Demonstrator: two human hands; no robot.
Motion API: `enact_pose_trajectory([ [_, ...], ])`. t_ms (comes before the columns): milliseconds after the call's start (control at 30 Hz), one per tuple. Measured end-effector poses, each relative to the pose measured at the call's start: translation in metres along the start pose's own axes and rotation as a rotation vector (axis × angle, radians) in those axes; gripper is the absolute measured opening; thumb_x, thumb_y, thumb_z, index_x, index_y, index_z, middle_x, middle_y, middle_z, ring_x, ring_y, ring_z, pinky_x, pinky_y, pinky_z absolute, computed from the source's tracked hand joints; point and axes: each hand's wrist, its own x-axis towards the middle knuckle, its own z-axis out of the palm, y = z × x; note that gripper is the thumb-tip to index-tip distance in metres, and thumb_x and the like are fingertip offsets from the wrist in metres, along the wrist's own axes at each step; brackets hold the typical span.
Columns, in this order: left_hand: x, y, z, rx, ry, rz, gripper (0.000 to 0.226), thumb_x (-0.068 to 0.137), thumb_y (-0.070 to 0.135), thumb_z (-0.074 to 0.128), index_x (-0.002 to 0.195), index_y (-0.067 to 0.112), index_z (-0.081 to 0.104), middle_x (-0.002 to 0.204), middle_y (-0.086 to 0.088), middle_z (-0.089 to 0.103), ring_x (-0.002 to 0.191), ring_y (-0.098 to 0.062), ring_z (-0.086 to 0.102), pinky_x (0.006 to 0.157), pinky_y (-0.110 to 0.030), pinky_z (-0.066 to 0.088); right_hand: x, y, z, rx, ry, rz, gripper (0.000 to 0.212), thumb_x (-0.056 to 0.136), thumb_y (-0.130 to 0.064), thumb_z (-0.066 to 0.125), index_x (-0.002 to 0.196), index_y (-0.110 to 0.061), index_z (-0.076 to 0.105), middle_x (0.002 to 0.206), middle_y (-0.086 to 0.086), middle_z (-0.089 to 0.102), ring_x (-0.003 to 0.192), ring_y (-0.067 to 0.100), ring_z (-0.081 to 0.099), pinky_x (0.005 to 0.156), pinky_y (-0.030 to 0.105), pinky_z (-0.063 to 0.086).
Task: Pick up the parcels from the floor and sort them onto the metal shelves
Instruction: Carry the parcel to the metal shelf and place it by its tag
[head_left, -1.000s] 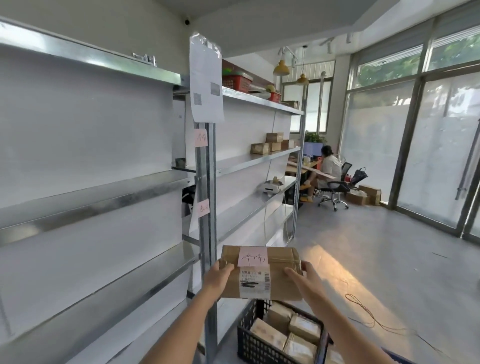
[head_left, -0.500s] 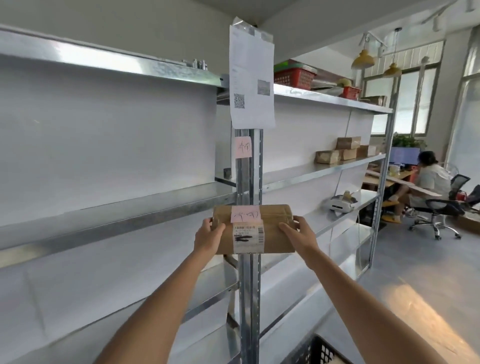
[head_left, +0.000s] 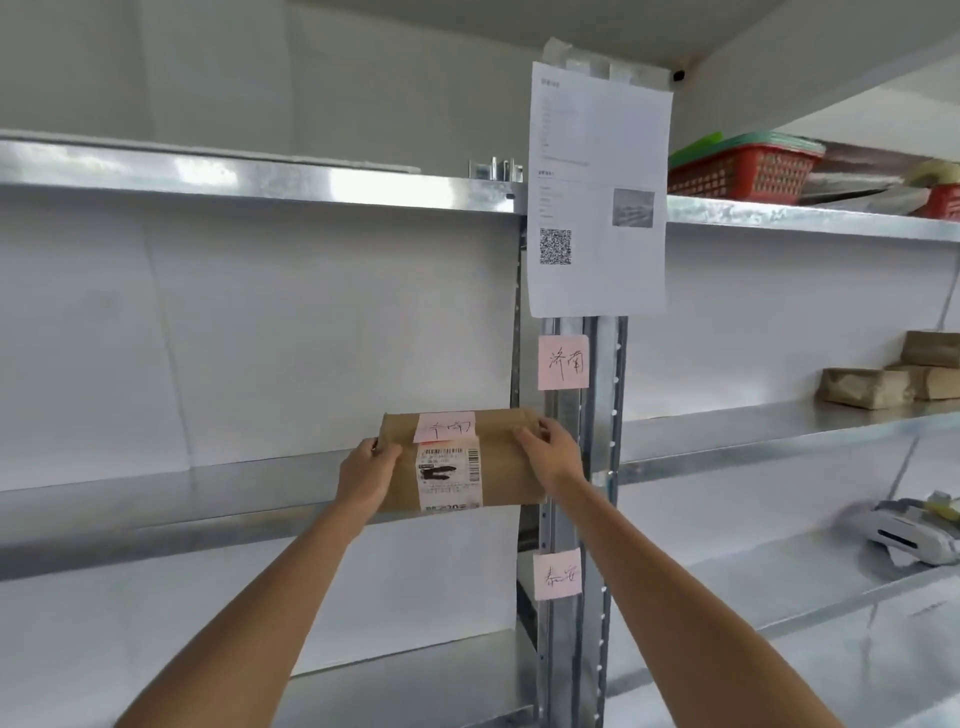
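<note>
Head view, the only one I get: I'm at the placing step. A brown parcel (head_left: 460, 460) sits between both hands, just in front of the left bay's middle metal shelf (head_left: 156, 499), right beside the upright post (head_left: 582, 467). I honestly can't tell if its bottom edge is touching the shelf lip or hanging just above it.

My left hand (head_left: 366, 475) is on the 9 o'clock end and my right hand (head_left: 550, 454) on the 3 o'clock end, fingers (head_left: 532, 434) curled over the top corner. Both hands are closed snug on the parcel, squeezing it from the two ends.

The long axis runs 9 to 3, parallel to the shelf edge. The labelled face points back at me, with the barcode label (head_left: 449, 478) reading upright and a pink note (head_left: 444, 427) stuck near the top edge.

There's a matching-looking pink tag (head_left: 563, 362) on the post at about 1 o'clock from the parcel, and another pink tag (head_left: 557, 574) lower down around 5 o'clock. My guess is the upper tag marks this shelf level, so the sort looks right.

Next move, as I read it: push it straight away from me onto the shelf, keep it level, stay clear of the post, then let go with both hands. More parcels (head_left: 878, 382) already sit on the right bay at 3 o'clock.
</note>
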Motion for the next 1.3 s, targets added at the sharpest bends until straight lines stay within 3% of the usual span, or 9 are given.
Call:
enact_pose_trajectory([
  [133,0.03,-0.007,-0.016,0.041,0.103,-0.052,0.03,0.093,0.025,0.048,0.112,0.005,0.06,0.104,-0.011,0.06,0.091,-0.025,0.053,0.068,-0.03,0.04,0.033,-0.008,0.033,-0.018,-0.097,-0.054,0.039,0.089,-0.031,0.054,0.125,-0.016,0.054,0.12,0.007,0.062,0.099,0.023,0.057,0.085,0.035,0.047],
  [233,0.049,-0.014,-0.024,0.052,0.124,-0.099,0.022,0.093,0.028,0.049,0.098,0.009,0.06,0.101,-0.012,0.063,0.086,-0.026,0.054,0.058,-0.029,0.038,0.052,-0.01,0.054,-0.057,-0.15,-0.068,0.037,0.088,-0.028,0.052,0.122,-0.012,0.057,0.117,0.01,0.063,0.092,0.021,0.053,0.081,0.033,0.047],
  [333,0.068,-0.022,-0.024,0.048,0.121,-0.121,0.024,0.091,0.03,0.051,0.095,0.009,0.061,0.105,-0.014,0.069,0.088,-0.028,0.061,0.067,-0.032,0.043,0.07,-0.004,0.072,-0.074,-0.182,-0.003,0.039,0.088,-0.028,0.052,0.121,-0.009,0.058,0.113,0.011,0.063,0.092,0.022,0.052,0.08,0.032,0.046],
  [433,0.083,-0.026,-0.024,0.069,0.125,-0.129,0.026,0.091,0.031,0.05,0.098,0.009,0.062,0.107,-0.015,0.069,0.089,-0.028,0.061,0.07,-0.032,0.042,0.083,0.002,0.085,-0.057,-0.213,0.053,0.038,0.087,-0.032,0.053,0.116,-0.008,0.058,0.104,0.009,0.061,0.092,0.023,0.054,0.084,0.037,0.048],
  [667,0.095,-0.028,-0.034,0.106,0.127,-0.152,0.036,0.09,0.033,0.05,0.114,0.007,0.057,0.113,-0.013,0.064,0.093,-0.026,0.055,0.085,-0.036,0.046,0.086,0.002,0.1,0.041,-0.276,0.099,0.051,0.079,-0.037,0.065,0.121,-0.011,0.055,0.112,0.007,0.062,0.096,0.024,0.058,0.078,0.033,0.051],
  [800,0.092,-0.03,-0.045,0.151,0.093,-0.145,0.055,0.09,0.039,0.049,0.136,0.01,0.048,0.134,-0.012,0.055,0.117,-0.03,0.053,0.092,-0.034,0.043,0.079,0.001,0.099,0.027,-0.254,0.097,0.056,0.083,-0.037,0.064,0.13,-0.011,0.048,0.107,0.004,0.053,0.096,0.022,0.052,0.083,0.032,0.049],
  [933,0.078,-0.03,-0.053,0.149,0.084,-0.112,0.057,0.092,0.041,0.047,0.139,0.009,0.045,0.134,-0.013,0.055,0.098,-0.024,0.058,0.077,-0.03,0.044,0.066,0.001,0.093,-0.064,-0.239,0.066,0.062,0.085,-0.036,0.063,0.136,-0.009,0.042,0.127,0.009,0.054,0.1,0.02,0.049,0.092,0.033,0.047],
  [1100,0.048,-0.03,-0.066,0.115,0.061,-0.133,0.058,0.09,0.038,0.048,0.141,0.011,0.043,0.139,-0.013,0.05,0.12,-0.031,0.052,0.1,-0.041,0.048,0.034,0.003,0.078,-0.035,-0.248,0.089,0.075,0.079,-0.035,0.071,0.141,-0.007,0.037,0.138,0.01,0.051,0.121,0.026,0.052,0.104,0.038,0.045],
  [1300,-0.009,-0.022,-0.076,0.187,0.037,-0.103,0.059,0.091,0.029,0.051,0.145,0.011,0.039,0.149,-0.01,0.041,0.134,-0.029,0.042,0.104,-0.034,0.037,-0.017,-0.001,0.053,-0.028,-0.261,0.105,0.08,0.081,-0.034,0.07,0.146,-0.01,0.029,0.149,0.012,0.039,0.133,0.028,0.042,0.107,0.038,0.037],
])
